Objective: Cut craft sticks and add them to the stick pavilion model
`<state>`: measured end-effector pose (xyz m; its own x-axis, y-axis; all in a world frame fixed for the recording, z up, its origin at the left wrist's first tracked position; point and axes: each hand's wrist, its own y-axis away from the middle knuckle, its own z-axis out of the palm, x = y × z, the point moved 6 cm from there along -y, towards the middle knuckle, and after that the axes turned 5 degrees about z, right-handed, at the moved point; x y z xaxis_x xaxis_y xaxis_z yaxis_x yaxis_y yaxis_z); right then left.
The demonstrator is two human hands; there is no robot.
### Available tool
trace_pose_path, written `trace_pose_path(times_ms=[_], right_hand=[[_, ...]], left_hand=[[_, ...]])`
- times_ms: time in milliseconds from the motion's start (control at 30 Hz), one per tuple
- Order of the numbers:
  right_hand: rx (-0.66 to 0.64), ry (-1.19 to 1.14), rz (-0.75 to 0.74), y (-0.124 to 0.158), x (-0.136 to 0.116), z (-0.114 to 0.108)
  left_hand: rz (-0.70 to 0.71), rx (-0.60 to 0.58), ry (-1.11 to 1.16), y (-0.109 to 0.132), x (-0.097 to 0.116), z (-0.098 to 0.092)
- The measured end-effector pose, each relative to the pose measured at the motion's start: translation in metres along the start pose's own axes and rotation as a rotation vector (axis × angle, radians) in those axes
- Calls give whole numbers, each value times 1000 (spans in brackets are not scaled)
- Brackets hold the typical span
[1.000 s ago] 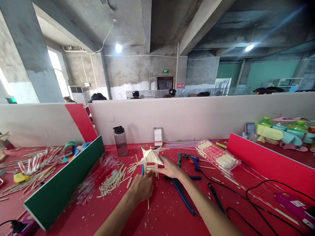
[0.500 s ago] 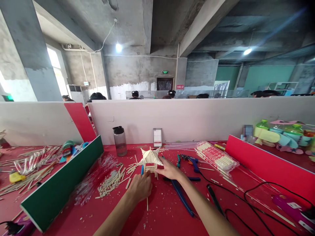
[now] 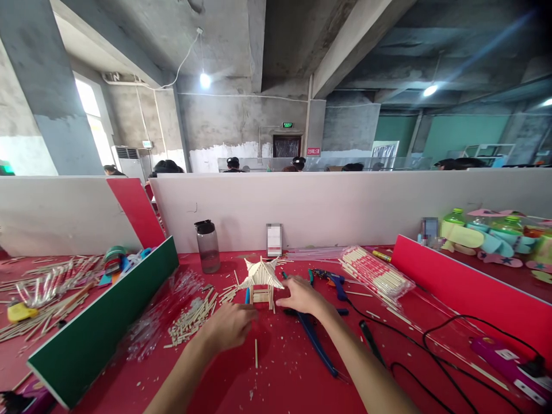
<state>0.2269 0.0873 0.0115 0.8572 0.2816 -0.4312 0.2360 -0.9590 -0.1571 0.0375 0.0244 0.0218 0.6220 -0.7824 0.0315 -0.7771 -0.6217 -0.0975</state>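
Observation:
A small pavilion model (image 3: 260, 276) built of pale wooden sticks, with a star-shaped pointed roof, stands upright on the red table. To its right is my right hand (image 3: 302, 296), thumb and fingers apart, close to the roof corner and a post; whether a fingertip touches cannot be made out. Just in front of the model on the left is my left hand (image 3: 230, 326), its fingers loosely bent, slightly apart, with nothing visible in them. Behind that hand, a blue object (image 3: 247, 295) shows beside the model's left post. One loose stick (image 3: 256, 353) lies in front.
Cut sticks (image 3: 192, 319) are piled at left beside a green divider (image 3: 107, 322). A water bottle (image 3: 207, 247) and a phone (image 3: 274, 240) stand behind. Blue-handled pliers (image 3: 317, 345), a glue gun (image 3: 336, 282), bagged sticks (image 3: 377, 273) and black cables (image 3: 414, 339) lie at right.
My left hand has drawn back leftward from the model's front. My right hand has eased slightly away from its right side. The view has shifted a little.

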Motion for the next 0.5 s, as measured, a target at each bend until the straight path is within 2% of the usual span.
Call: trace_pose_path(times_ms=[100, 267, 400, 500], right_hand=[[-26, 93, -17, 3, -7, 13], [-47, 136, -23, 4, -13, 28], [-45, 166, -28, 9, -19, 15], [-106, 139, -40, 24, -31, 1]], left_hand=[[-38, 1, 59, 14, -22, -11], [-282, 60, 47, 30, -64, -21], [-466, 139, 16, 41, -90, -23], [-572, 208, 61, 47, -102, -24]])
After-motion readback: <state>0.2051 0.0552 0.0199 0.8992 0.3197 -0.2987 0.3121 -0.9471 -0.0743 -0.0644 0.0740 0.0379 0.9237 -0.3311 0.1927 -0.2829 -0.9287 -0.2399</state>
